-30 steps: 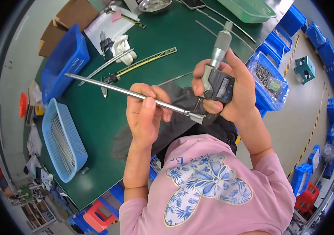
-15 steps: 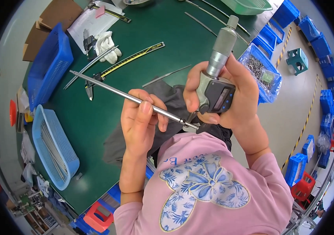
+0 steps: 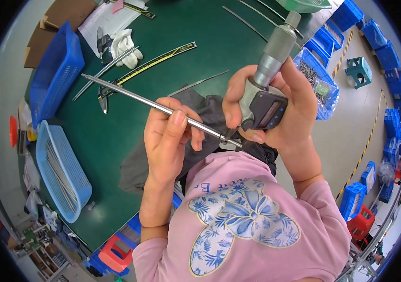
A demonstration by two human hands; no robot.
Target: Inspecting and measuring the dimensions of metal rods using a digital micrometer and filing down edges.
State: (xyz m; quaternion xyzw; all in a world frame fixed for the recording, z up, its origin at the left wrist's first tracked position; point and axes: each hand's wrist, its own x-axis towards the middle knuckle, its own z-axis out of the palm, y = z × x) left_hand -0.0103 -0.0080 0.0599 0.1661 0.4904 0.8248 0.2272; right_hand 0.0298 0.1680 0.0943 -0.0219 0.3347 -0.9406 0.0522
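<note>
At centre frame, the left hand [image 3: 167, 141] pinches a metal rod [image 3: 134, 97], probably steadying its lower-right end at the micrometer [image 3: 264, 107], which the right hand [image 3: 300, 110] clasps, likely for support.

Blue letters [image 3: 204, 187], partly hidden, cross the near shirt [image 3: 266, 263]; figures on the micrometer display [image 3: 272, 112] at right are unreadable.
</note>
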